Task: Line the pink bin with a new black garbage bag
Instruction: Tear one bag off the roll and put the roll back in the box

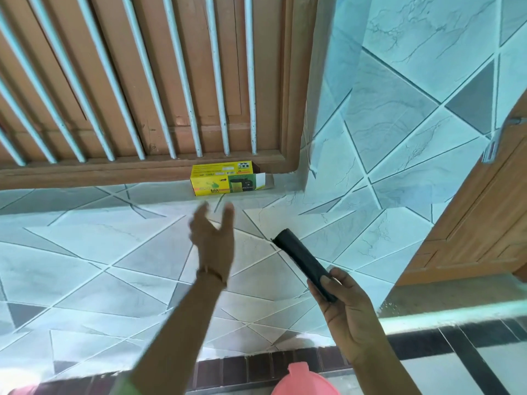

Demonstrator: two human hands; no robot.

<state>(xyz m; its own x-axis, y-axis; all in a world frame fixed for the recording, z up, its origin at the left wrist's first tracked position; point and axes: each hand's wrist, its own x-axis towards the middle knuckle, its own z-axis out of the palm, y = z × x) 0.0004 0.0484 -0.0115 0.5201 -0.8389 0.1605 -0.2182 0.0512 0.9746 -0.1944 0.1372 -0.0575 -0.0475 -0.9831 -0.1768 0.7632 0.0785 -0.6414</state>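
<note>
Right hand point(346, 305) gripping the black bag roll point(305, 265) by its near end, left hand point(212, 238) open, empty, up near the yellow box point(225, 178). Still at the supply step by the look of it, pink bin point(305, 382) waiting at the bottom edge. Next up, probably peel one bag free with both hands.

Window ledge, hands and bin, placed from the yellow cardboard bin-bag box point(226, 178).

The yellow cardboard bin-bag box lies on the tiled window ledge point(85, 201), against the foot of the brown wooden window frame with pale vertical bars point(148, 81) behind it. Just before the box, the left hand point(212, 238) is raised, apart from it. To the right of that hand and nearer the viewer, the right hand point(346, 303) grips the lower end of the black roll of garbage bags point(303, 262), whose far end points up-left towards the box. Well below the box, at the lower edge of view, sits the pink plastic bin point(305, 380). Far right of the box stands a brown wooden door point(484, 212).
</note>
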